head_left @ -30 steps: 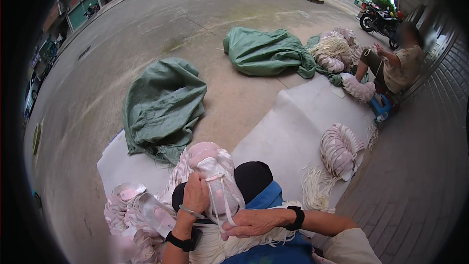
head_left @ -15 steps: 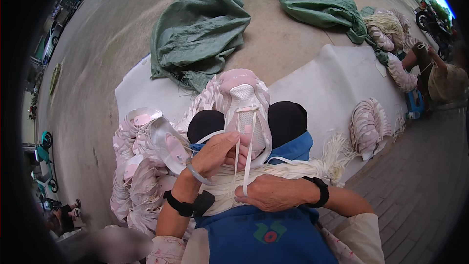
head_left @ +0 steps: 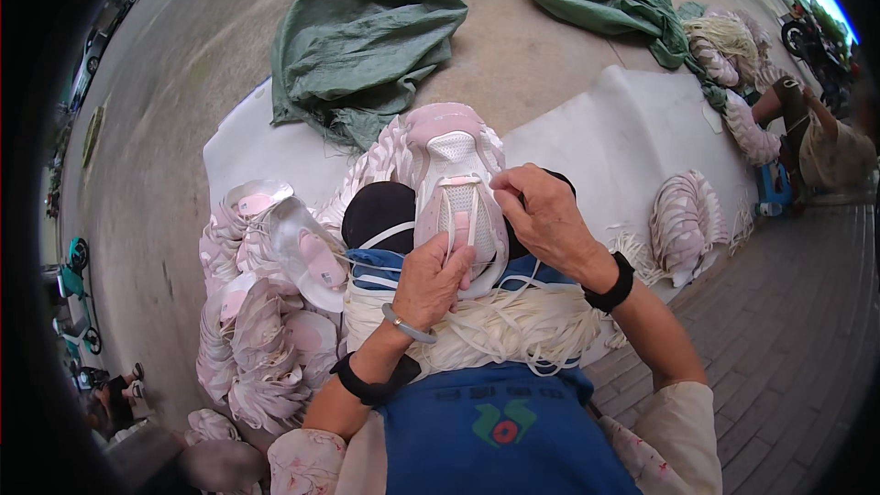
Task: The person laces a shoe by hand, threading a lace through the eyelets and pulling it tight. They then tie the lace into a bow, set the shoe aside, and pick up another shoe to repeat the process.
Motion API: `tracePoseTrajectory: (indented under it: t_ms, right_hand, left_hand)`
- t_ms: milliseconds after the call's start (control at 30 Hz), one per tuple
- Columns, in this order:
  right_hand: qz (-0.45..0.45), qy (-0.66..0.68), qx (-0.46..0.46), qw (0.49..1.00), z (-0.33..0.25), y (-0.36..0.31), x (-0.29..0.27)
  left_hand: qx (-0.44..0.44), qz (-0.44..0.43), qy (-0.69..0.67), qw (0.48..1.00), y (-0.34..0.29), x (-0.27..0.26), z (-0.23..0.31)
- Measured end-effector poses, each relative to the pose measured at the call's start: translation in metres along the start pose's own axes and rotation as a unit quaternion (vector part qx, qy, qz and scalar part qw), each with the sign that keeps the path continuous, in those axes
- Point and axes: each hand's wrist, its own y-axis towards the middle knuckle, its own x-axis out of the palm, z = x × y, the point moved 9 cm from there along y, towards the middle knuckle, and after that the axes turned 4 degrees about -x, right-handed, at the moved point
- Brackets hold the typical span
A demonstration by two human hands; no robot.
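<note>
A pink and white shoe upper [head_left: 442, 125] lies over my lap between my knees, toe end away from me. A white shoelace [head_left: 476, 206] is threaded across its throat. My left hand [head_left: 429, 282] is closed on the near part of the upper, thumb and fingers around its tongue. At the upper's right edge, beside the lace row, my right hand [head_left: 548, 220] is pinched with fingers bent; what sits between the fingertips is hidden. A thick bundle of cream laces [head_left: 522, 335] lies across my lap, over a blue apron [head_left: 431, 435].
Stacked pink and white uppers [head_left: 266, 339] are heaped at my left, and another curved stack [head_left: 683, 225] lies at right on a white sheet [head_left: 587, 137]. Two green sacks [head_left: 371, 37] are ahead. At far right sits another person [head_left: 834, 151], near a blue container [head_left: 775, 188].
My right hand has moved up and away from my lap to the upper's right edge. My left hand has shifted slightly right, down onto the upper. The long lace strands pulled toward me no longer show.
</note>
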Motion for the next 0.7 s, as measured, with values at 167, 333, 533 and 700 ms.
tracePoseTrajectory:
  t_ms: [167, 333, 533, 700]
  right_hand:
    - [0.025, -0.049, -0.021, 0.998, 0.021, 0.018, 0.015]
    - [-0.037, -0.072, 0.043, 0.996, 0.042, 0.029, 0.026]
    - [-0.023, -0.122, -0.014, 0.992, 0.0, 0.0, 0.019]
    - [-0.098, -0.261, -0.014, 0.96, -0.005, -0.003, 0.048]
  left_hand:
    - [-0.002, 0.028, 0.032, 0.999, -0.005, -0.001, -0.005]
    - [0.106, -0.008, 0.186, 0.977, -0.018, -0.014, 0.016]
    - [0.094, -0.02, 0.114, 0.989, -0.029, -0.019, 0.014]
    - [0.023, -0.074, -0.157, 0.985, -0.035, -0.026, 0.043]
